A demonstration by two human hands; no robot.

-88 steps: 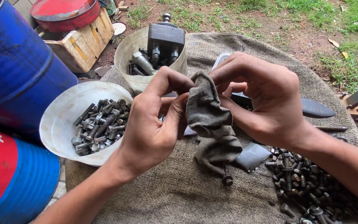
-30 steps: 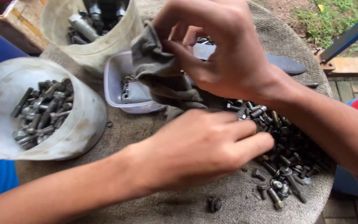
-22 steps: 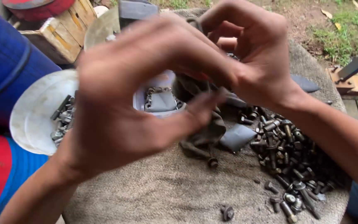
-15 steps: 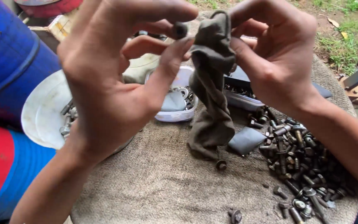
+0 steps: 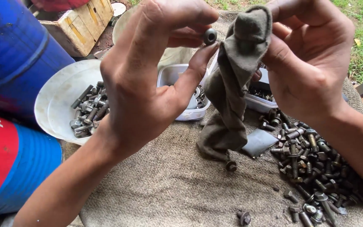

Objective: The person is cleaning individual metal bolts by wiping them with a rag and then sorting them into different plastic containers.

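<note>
My left hand [image 5: 148, 80] is raised in the middle of the view and pinches a small dark bolt [image 5: 209, 36] between thumb and fingertips. Right beside it, my right hand [image 5: 311, 59] holds up a grey-brown rag [image 5: 232, 88] that hangs down to the sacking-covered table [image 5: 169, 185]. A heap of dark bolts [image 5: 311, 164] lies under my right forearm. To the left stands a white bowl [image 5: 59, 105] holding several bolts.
Two clear plastic tubs [image 5: 177, 75] with small parts sit behind the rag. A blue drum [image 5: 13, 54] and a red-and-blue drum [image 5: 9, 164] stand at the left, a wooden box [image 5: 80, 29] behind. Loose bolts [image 5: 243, 217] lie near the front edge. Grass is at the back right.
My left hand reached into the bolt heap, took a bolt and lifted it up beside the rag. My right hand kept hold of the rag and raised it slightly.
</note>
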